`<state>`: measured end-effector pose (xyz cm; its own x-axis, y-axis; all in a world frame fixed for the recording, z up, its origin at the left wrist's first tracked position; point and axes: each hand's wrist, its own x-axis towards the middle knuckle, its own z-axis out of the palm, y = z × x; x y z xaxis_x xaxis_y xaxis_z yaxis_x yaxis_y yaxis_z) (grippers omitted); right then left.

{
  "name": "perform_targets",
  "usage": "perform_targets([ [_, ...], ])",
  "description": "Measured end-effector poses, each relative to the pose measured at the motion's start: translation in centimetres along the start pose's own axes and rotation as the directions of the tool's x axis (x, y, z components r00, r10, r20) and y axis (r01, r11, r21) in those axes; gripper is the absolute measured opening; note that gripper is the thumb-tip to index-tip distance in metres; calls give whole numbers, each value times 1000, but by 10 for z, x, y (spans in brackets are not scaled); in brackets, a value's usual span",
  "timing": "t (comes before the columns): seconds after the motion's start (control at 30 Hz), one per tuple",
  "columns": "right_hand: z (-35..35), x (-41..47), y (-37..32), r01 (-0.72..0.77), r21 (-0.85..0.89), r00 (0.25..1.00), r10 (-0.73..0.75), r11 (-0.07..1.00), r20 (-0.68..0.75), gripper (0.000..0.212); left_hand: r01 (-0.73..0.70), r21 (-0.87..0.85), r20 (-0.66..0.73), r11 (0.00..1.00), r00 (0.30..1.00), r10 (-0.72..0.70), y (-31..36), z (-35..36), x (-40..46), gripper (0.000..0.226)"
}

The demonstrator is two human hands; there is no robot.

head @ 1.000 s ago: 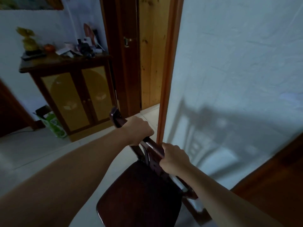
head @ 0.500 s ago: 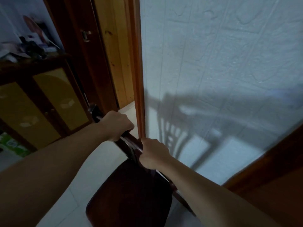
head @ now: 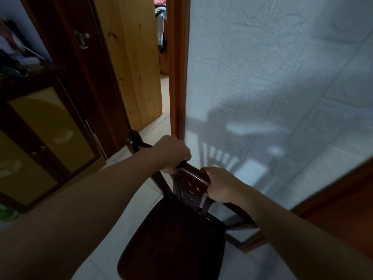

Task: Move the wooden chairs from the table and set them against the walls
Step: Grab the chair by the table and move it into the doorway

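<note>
Since the earlier frame the wooden chair (head: 173, 235) is brought nearer the white wall (head: 282, 77), at lower centre. Its top rail is gripped by the left hand (head: 171, 153) and right hand (head: 221, 184); rigid, probably heavy.

The chair (head: 171, 235) is dark reddish-brown; the wall (head: 272, 67) pale with an embossed brick-like pattern; the cabinet (head: 46, 138) doors look mustard yellow, dark-framed.
</note>
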<state>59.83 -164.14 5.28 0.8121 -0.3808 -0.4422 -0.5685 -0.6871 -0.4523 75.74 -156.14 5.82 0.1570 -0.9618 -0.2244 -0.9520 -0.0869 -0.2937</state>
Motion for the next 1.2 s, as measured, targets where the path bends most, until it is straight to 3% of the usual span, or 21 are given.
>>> perform_targets([
  [0.23,10,-18,3,-38,3,998,39,999,-47,49,-64,-136,-91,989,994,51,6,12,-18,12],
  [0.43,18,-23,16,-30,-4,996,30,1000,-88,43,45,-237,-101,971,992,-70,23,22,-25,10],
  [0.67,39,-36,24,-89,-56,959,70,994,-275,29,57,-293,-149,954,983,-104,36,27,-35,10],
  [0.9,64,-48,16,-299,-253,804,100,920,-586,41,-11,-299,-143,954,989,-34,32,26,-35,15],
  [1.2,67,-64,6,-320,-302,853,135,898,-504,36,-306,-229,-153,924,949,276,26,24,-38,16],
])
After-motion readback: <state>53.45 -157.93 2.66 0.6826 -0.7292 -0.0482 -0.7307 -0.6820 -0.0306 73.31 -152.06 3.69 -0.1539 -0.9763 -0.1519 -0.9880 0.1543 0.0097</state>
